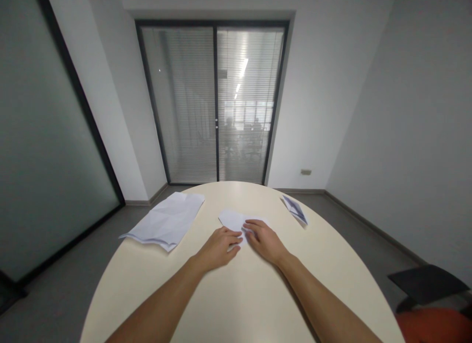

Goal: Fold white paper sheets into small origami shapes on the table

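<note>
A small white folded sheet of paper [230, 218] lies on the round table, partly covered by both hands. My left hand [220, 245] is at its near left part, fingers bent and closed on the paper by the thumb. From the right, my right hand [266, 239] reaches over the sheet with its fingers curled down onto it. The two sets of fingertips almost meet over the middle of the paper. How the paper is folded beneath them is hidden.
On the left of the cream table [236, 303] lies a stack of larger creased white sheets [167, 220], overhanging the edge. A folded paper piece [295, 210] with dark shading rests near the right edge. A black and red chair [433, 326] stands at lower right.
</note>
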`<state>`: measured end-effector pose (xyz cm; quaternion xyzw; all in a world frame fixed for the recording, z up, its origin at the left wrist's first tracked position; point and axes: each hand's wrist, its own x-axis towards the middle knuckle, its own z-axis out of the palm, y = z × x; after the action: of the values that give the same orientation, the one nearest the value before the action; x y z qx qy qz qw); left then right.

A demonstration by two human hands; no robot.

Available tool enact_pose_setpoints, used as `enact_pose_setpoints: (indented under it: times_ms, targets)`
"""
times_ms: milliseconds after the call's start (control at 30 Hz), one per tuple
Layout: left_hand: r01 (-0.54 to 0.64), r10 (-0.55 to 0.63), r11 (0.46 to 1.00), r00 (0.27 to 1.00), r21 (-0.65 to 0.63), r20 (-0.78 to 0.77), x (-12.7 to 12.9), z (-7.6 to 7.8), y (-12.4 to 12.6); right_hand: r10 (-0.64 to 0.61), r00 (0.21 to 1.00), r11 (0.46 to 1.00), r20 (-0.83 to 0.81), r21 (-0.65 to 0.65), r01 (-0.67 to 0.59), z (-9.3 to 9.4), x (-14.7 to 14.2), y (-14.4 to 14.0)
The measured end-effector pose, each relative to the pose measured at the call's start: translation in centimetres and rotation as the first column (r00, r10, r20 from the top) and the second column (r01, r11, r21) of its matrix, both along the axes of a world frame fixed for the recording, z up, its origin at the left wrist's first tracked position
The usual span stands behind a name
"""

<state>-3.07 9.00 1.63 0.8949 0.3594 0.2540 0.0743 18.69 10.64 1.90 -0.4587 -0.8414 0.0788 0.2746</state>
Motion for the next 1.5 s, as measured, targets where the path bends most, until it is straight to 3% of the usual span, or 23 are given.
enact_pose_setpoints:
  times_ms: [100, 167, 433, 700, 900, 1000, 1233, 1500]
  targets:
    - [0.016, -0.016, 0.999, 1.0, -0.027, 0.013, 0.1, 0.5, -0.2, 0.184, 0.983, 0.98, -0.006, -0.083, -0.183, -0.1, -0.7, -0.6]
    - [0.028, -0.027, 0.999, 0.999, -0.042, 0.023, 0.2, 0.6, -0.2, 0.213, 0.977, 0.971, 0.007, -0.116, -0.211, -0.2, -0.9, -0.8]
    - [-0.008, 0.009, 0.999, 0.999, -0.049, 0.034, 0.0, -0.5, 0.0, 0.07, 0.983, 0.973, 0.169, -0.23, -0.03, -1.0, 0.0, -0.1]
    - [0.027, -0.027, 1.0, 1.0, -0.007, 0.011, 0.2, -0.6, -0.3, -0.089, 0.978, 0.976, 0.187, -0.181, 0.124, -1.0, 0.4, 0.0]
    - [0.005, -0.005, 1.0, 1.0, -0.003, 0.025, 0.2, 0.0, -0.6, 0.165, 0.98, 0.972, 0.107, -0.189, -0.143, -0.1, 0.3, -0.4]
    - [0.002, -0.002, 1.0, 0.998, -0.003, 0.069, 0.3, -0.3, -0.4, 0.198, 0.973, 0.964, 0.121, -0.201, -0.172, 0.1, 0.0, -0.6]
    - [-0.108, 0.108, 0.994, 0.994, -0.016, 0.0, 0.3, -1.5, 0.2, 0.084, 0.978, 0.982, 0.189, -0.182, -0.049, -0.6, 0.1, -0.2]
    - [-0.211, 0.209, 0.977, 0.976, -0.032, -0.059, 0.4, -1.0, -0.3, -0.137, 0.957, 0.971, 0.257, -0.157, 0.181, -0.7, 0.6, 0.1]
